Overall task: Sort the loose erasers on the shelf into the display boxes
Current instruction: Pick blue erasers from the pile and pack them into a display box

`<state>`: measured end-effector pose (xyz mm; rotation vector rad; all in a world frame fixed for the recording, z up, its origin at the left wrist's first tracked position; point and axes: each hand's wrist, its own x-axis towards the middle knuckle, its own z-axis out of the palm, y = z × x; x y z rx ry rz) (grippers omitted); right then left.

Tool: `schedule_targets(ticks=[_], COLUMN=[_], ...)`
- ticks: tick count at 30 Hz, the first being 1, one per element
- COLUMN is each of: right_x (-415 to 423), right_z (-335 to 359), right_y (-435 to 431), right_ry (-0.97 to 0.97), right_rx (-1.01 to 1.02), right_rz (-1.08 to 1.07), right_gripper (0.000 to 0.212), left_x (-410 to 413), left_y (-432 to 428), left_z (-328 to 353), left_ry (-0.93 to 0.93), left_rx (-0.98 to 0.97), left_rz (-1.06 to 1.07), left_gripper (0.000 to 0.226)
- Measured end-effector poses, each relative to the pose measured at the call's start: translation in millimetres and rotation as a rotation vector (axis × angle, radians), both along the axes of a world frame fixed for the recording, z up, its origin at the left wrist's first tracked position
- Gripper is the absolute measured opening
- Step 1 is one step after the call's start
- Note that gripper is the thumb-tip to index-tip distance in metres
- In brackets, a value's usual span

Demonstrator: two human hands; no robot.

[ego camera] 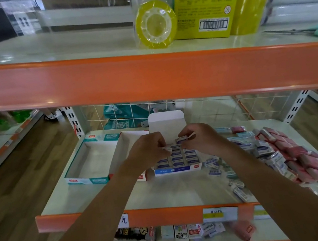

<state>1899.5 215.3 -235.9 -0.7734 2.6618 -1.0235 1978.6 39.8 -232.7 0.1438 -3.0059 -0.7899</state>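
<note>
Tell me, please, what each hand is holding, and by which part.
The right hand pinches a small eraser by its right end; the left hand pinches a second eraser, mostly hidden, by its left end.

Camera: one wide-angle view, worn on my head.
Facing: forward and down onto the middle shelf (176,191); upper shelf (104,74) crosses the top.
Nearness: close, within my arm's reach.

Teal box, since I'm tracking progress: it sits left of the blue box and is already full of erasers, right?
No: the head view shows the teal box empty, not full. It does sit left of the blue box.
</note>
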Motion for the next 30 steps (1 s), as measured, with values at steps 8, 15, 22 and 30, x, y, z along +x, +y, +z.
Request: schedule_targets(ticks=[8,15,22,30], right_x=[0.1,2.7,4.9,5.4], right_z=[-4.0,-9.9,-13.0,-25.5], right_y=[0.2,-1.1,-6.1,-12.2], right_ry=[-0.009,-0.014,0.117,0.269], right_rx=[0.046,0.112,0.133,0.225], right_rz=[0.023,0.049,0.069,0.124], right_gripper=[0.022,0.026,0.022,0.021], left_x=[2.0,-5.1,-4.9,-6.9], left_y=[4.1,-2.9,-6.0,-9.2], left_z=[-16.4,-25.6,-28.6,-26.8], left_ry=[0.082,0.132,0.136,0.144], left_rx=[-0.278,-0.449,-0.467,-0.373], left_rz=[-0.095,-0.148,-0.149,-0.141], left_gripper=[0.037,0.04,0.036,0.029])
